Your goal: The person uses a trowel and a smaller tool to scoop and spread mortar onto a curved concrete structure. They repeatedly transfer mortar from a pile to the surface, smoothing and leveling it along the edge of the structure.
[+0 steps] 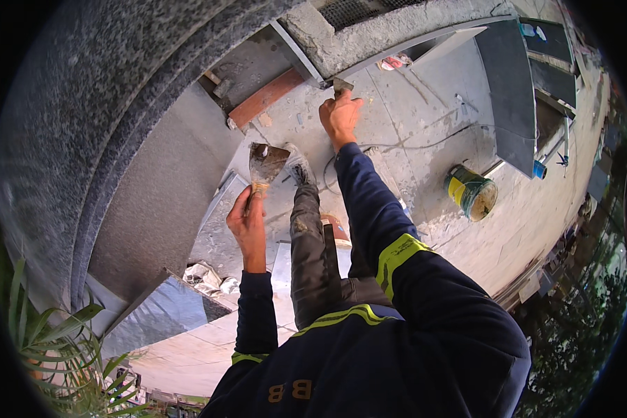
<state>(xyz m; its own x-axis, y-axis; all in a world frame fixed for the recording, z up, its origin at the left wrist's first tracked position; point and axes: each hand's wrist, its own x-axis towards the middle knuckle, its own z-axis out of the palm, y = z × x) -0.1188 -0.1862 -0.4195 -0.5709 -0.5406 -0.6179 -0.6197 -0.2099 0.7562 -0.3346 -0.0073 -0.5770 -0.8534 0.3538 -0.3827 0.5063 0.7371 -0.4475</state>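
Pinching with the fingers (258,200) of the left hand (249,226) the short, pale handle of a scraper (267,163), held up toward ten o'clock and flaring into a wide, flat, stained metal blade with a pale smear. Gripping with the right hand (341,120), fingers curled tightly, a smaller flat blade (341,85) near twelve, close to the corner under a rough, grainy concrete strip (411,28); cannot tell whether touching. Bordered from nine to eleven by speckled grey granite (139,76), bent by the lens into a long curve. Showing toward eleven a flat, straight-edged reddish-brown board (266,97). Seen toward two, a smooth dark grey panel (510,90); at three, on the dusty floor (432,90), a tipped cylindrical bucket (460,187), green and yellow, crusted at the mouth.
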